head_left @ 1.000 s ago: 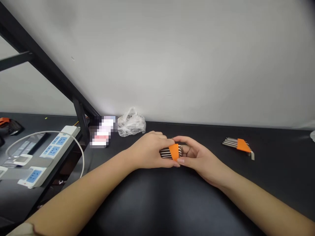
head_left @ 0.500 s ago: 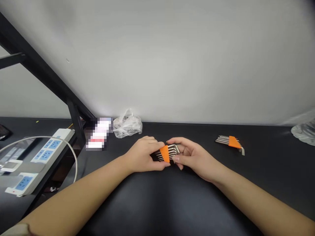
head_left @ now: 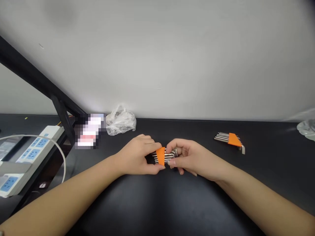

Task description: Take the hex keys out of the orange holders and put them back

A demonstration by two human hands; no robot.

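Between my hands is a hex key set (head_left: 160, 156), several silver L-shaped keys in an orange holder. My left hand (head_left: 140, 154) grips the holder from the left, thumb along its near edge and fingers over the far one. The bent ends of the keys point right, where my right hand (head_left: 184, 155) closes thumb and fingers around them; its fingertips partly cover the bends. A second hex key set (head_left: 234, 140), also with an orange holder, lies on the black table to the right, touched by neither hand.
A clear plastic bag (head_left: 121, 121) rests against the wall at the back left. White power strips (head_left: 31, 154) with a cable (head_left: 64, 160) lie at the left, beside a black metal frame (head_left: 62, 114). Another clear plastic item (head_left: 307, 128) is at the far right edge.
My right fingers have moved in closer to the orange holder and cover more of the bent key ends. The view has shifted slightly, while my left hand keeps its hold.
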